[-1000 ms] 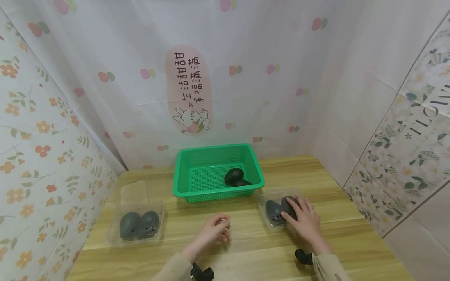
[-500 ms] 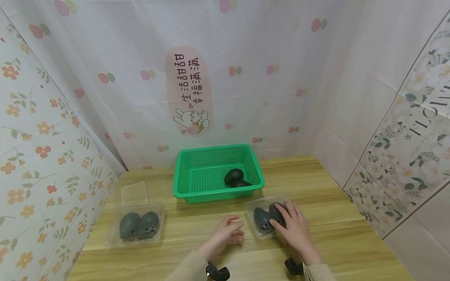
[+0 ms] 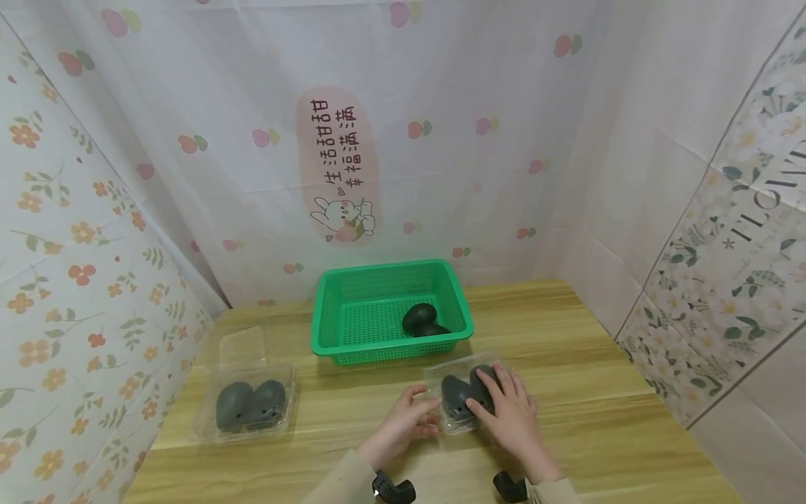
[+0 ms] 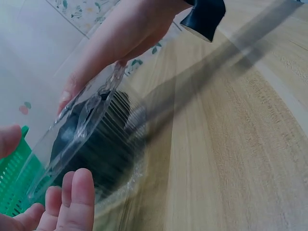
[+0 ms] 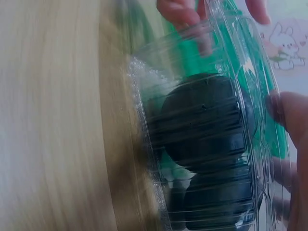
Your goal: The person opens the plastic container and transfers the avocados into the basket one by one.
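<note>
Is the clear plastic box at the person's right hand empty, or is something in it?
Not empty: the clear plastic box holds two dark, smooth, egg-shaped objects, which show through it in the head view.

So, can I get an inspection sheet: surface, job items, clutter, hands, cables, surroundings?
Surface: yellowish wood-grain table.
Job items: clear plastic box between the hands, holding two dark egg-shaped objects; second clear plastic box further left, also holding two; green perforated plastic basket behind, with two similar dark objects.
Clutter: nothing seen.
Left hand: fingers loosely bent beside the nearer box; contact unclear.
Right hand: fingers spread over that box, touching its top.
Cables: nothing seen.
Surroundings: white fruit-print fabric backdrop with a rabbit drawing; floral-patterned panels on either side.
</note>
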`<state>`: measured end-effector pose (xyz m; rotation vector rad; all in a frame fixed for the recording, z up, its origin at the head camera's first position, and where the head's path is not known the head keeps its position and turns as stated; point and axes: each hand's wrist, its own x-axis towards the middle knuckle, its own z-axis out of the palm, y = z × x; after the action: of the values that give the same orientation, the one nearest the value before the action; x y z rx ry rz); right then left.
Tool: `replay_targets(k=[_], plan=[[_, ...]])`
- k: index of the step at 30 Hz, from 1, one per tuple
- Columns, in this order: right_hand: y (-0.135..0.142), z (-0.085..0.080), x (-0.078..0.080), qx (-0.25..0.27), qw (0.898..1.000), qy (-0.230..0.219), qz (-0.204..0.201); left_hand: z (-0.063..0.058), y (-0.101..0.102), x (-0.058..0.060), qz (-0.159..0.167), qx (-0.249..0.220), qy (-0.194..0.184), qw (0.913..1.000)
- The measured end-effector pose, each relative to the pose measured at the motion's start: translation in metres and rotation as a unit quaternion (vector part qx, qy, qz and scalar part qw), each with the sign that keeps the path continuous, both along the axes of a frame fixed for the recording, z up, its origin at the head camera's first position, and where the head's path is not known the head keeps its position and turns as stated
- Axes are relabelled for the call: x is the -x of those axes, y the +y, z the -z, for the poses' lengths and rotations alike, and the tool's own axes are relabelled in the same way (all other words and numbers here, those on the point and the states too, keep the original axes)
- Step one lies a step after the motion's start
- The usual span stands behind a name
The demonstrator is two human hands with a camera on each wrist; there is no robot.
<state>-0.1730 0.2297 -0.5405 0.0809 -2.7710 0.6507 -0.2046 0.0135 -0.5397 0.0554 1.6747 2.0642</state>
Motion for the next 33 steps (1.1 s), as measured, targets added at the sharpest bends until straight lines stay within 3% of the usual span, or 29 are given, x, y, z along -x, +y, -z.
replay_targets(k=[7,17,33], plan=[[-0.016,0.001,-0.001,-0.007,1.0,0.006,0.004,0.004,-0.007,0.001,-0.027,-0.005,0.004,0.9996],[-0.035,0.0,-0.003,-0.002,1.0,0.004,-0.012,0.007,-0.028,0.001,-0.03,-0.003,0.017,0.9994],[-0.055,-0.006,-0.01,0.027,0.996,-0.016,-0.085,0.012,-0.073,0.009,-0.039,-0.003,0.026,0.9989]])
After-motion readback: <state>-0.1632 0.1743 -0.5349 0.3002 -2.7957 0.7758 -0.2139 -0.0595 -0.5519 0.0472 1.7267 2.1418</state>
